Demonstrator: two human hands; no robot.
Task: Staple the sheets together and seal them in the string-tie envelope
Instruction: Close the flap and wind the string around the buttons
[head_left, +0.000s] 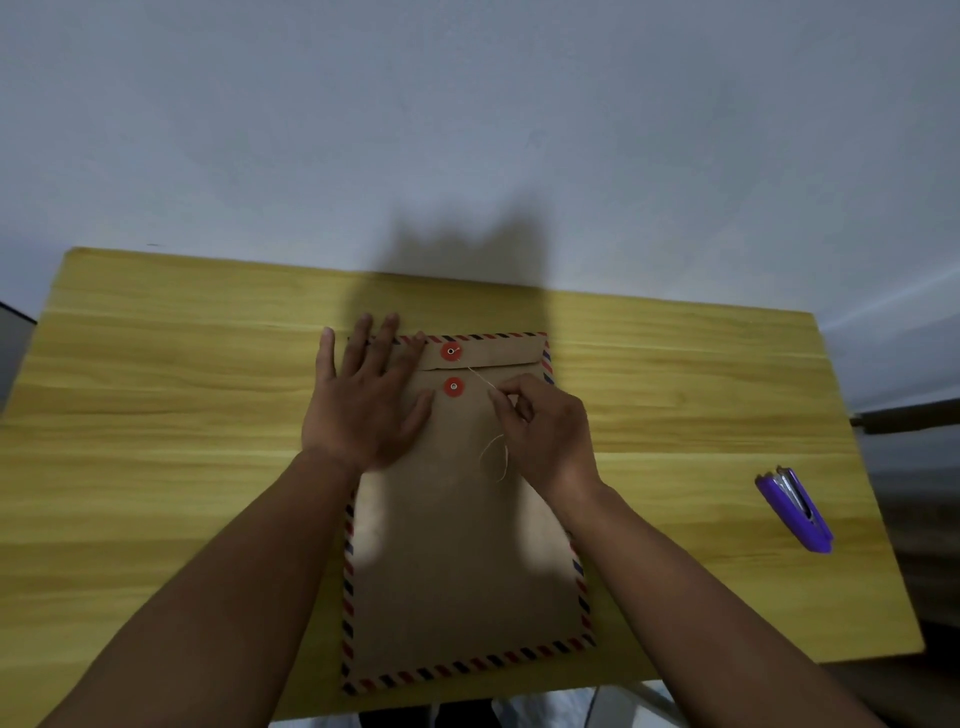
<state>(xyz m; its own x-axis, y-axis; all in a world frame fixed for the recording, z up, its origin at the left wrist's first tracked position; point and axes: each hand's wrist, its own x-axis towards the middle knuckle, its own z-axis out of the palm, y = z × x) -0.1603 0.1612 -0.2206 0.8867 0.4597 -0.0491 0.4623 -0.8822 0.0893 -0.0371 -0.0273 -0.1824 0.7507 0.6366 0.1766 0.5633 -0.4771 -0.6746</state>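
Kraft paper made up the envelope (462, 561), a tall matte brown rectangle w/ a red-and-dark diagonal stripe border, lying flat on a yellow wood-grain table (156, 415). Flap (488, 353) was folded down along the far end. Two round red washers sat just left of the pinch point: upper disc (451, 352) on the flap, lower disc (454, 386) on the body just below it, each w/ a small metal eyelet at centre.

String (480, 378) was thin and pale, running taut from near the upper disc down-right into the pinch; its slack tail curled in a loose loop below the pinch, over the envelope's middle.

Right hand (545, 431) was curled, knuckles up, thumb and forefinger closed on the string, wrist angled in from the lower right. Left hand (363, 395) lay open and flat, palm down, fingers spread and pointing away, pressing the envelope's far-left corner, to the left of the pinch and across both discs; it gripped nothing. Both forearms were bare.

Stapler (795, 509), glossy purple plastic w/ a metal strip on top, lay well to the right of the pinch near the table's right edge, apart from the envelope. Sheets weren't visible; can't tell if they were inside. Frame was somewhat dim and soft, w/ a shadow over the envelope's upper half.
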